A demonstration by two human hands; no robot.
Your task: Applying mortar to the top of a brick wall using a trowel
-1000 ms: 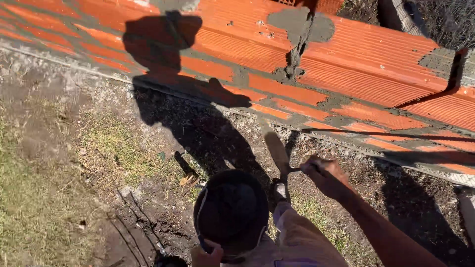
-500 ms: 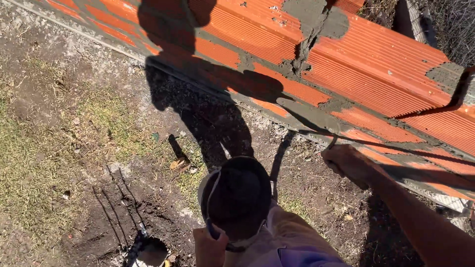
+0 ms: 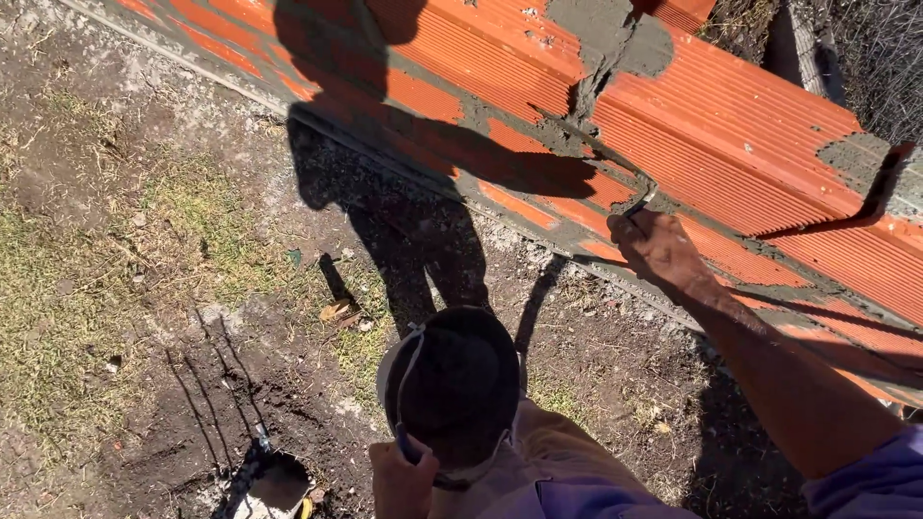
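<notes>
Orange ribbed brick wall (image 3: 731, 144) rises ahead; his right hand (image 3: 659, 252) clamps a trowel (image 3: 601, 159) against its mortar joint, his left hand (image 3: 402, 481) grips a dark bucket (image 3: 452, 384) at his hip. Wet mortar could drop off onto the soil.

My right grip (image 3: 659, 248) clasps a trowel (image 3: 630, 197) against the red brick wall (image 3: 731, 144) — my left grip (image 3: 402, 481) holds a dark bucket (image 3: 452, 384).

bucket (image 3: 450, 386): dark round pail with pale rim and handle, gripped at its near rim, seen from above
trowel (image 3: 604, 159): mortar-grey blade laid flat against the brick wall joint
</notes>
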